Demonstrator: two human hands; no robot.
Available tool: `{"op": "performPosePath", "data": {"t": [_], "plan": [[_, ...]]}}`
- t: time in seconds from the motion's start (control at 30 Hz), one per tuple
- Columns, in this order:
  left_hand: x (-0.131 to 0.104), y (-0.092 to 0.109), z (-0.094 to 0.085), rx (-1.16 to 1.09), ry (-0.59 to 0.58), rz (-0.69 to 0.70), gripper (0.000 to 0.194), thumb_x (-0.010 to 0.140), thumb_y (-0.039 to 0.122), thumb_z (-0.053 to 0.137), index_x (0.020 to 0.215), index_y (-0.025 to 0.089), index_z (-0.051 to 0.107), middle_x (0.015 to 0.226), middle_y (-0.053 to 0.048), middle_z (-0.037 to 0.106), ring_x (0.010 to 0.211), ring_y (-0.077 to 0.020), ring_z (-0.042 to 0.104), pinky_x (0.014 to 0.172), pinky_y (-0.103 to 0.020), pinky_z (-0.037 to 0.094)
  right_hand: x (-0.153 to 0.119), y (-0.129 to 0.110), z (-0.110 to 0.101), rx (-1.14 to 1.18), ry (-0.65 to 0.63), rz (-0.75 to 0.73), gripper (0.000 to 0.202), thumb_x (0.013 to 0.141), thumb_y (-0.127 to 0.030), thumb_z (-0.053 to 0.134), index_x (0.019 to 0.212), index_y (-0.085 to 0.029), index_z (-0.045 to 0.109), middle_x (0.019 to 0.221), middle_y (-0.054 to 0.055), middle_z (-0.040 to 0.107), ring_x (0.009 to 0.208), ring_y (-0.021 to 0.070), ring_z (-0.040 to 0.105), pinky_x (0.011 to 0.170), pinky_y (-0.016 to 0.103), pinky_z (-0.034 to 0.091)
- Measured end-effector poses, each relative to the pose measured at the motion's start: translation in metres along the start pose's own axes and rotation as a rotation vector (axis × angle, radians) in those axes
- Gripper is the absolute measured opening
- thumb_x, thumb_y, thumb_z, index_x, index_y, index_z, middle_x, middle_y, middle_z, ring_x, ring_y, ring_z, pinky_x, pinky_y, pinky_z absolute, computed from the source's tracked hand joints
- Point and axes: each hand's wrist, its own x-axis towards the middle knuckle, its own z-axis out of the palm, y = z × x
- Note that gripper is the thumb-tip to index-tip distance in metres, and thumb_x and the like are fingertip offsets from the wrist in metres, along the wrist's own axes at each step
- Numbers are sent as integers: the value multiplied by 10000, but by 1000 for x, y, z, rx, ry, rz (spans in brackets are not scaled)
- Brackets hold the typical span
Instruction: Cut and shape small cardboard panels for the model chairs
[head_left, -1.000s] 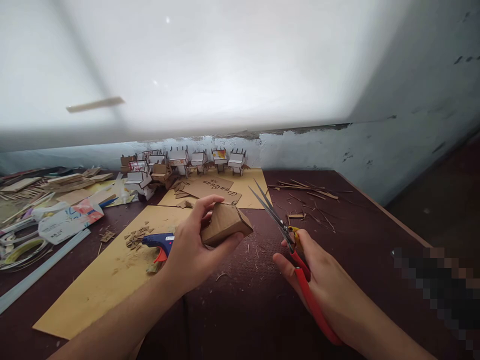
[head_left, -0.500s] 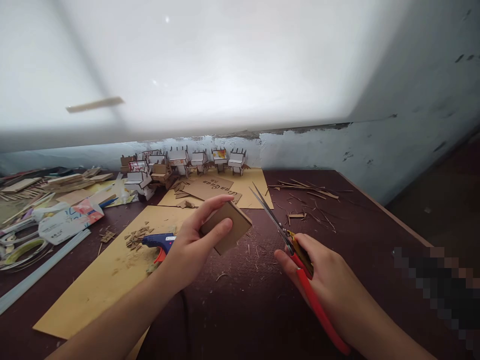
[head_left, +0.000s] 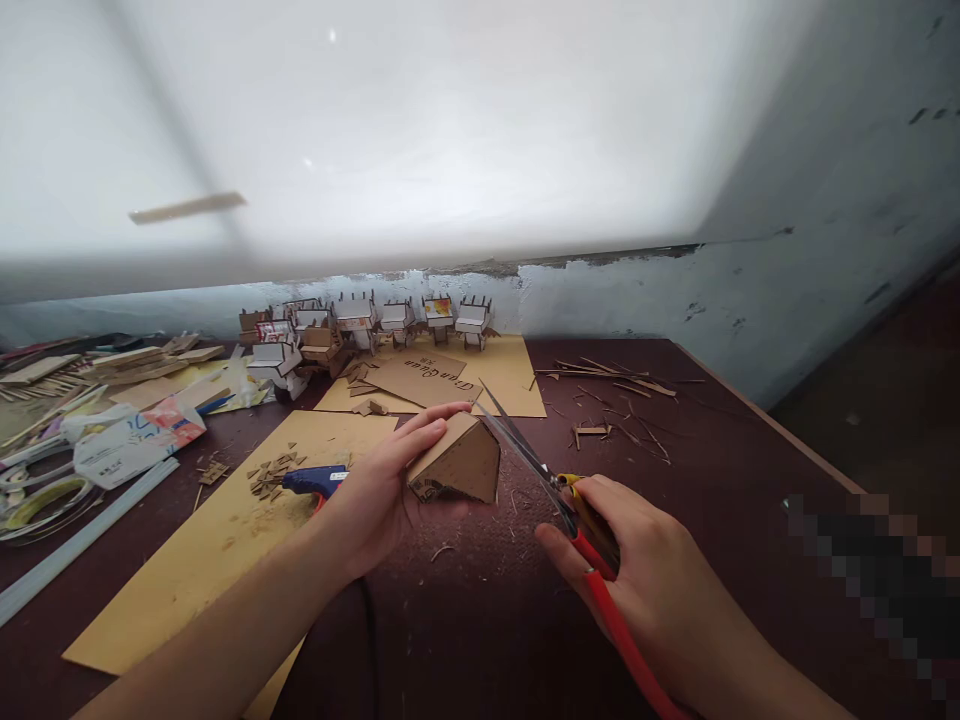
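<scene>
The left hand (head_left: 375,500) gripped a folded brown cardboard piece (head_left: 459,462) above the dark table (head_left: 712,440), while the right hand (head_left: 645,580), closed on red-handled scissors (head_left: 559,490), touched their blades to its uncut edge.

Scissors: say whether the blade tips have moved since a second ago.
Yes. The scissors swung left, away from the stick pile, tips now at the cardboard piece.

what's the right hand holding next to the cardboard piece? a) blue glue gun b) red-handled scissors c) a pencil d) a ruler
b: the right hand grips the red-handled scissors, blades pointing at the cardboard piece held in the left hand; the blue glue gun lies on the table.
</scene>
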Motion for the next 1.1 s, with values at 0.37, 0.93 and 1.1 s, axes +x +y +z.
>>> {"op": "performPosePath", "data": {"t": [0.37, 0.93, 1.1], "plan": [[0, -2, -1, -44, 53, 15, 345, 896, 409, 740, 1193, 233, 724, 931, -59, 715, 710, -161, 718, 619, -251, 670, -5, 1, 5, -103, 82, -62, 374, 936, -603, 577, 823, -247, 600, 810, 51, 659, 712, 272, 647, 600, 379, 477], [-3, 4, 6, 54, 120, 19, 344, 965, 305, 643, 1286, 181, 653, 925, -73, 687, 688, -163, 693, 557, -227, 644, -6, -2, 4, -181, 179, -142, 450, 938, -588, 601, 670, -255, 462, 617, -14, 563, 493, 182, 553, 449, 281, 391], [-2, 1, 4, 49, 126, 27, 311, 945, 317, 673, 1229, 189, 674, 952, -68, 684, 722, -178, 698, 580, -262, 662, -5, -1, 6, -233, 239, -187, 509, 967, -621, 551, 644, -257, 401, 573, -31, 522, 452, 165, 530, 410, 264, 374]]}}
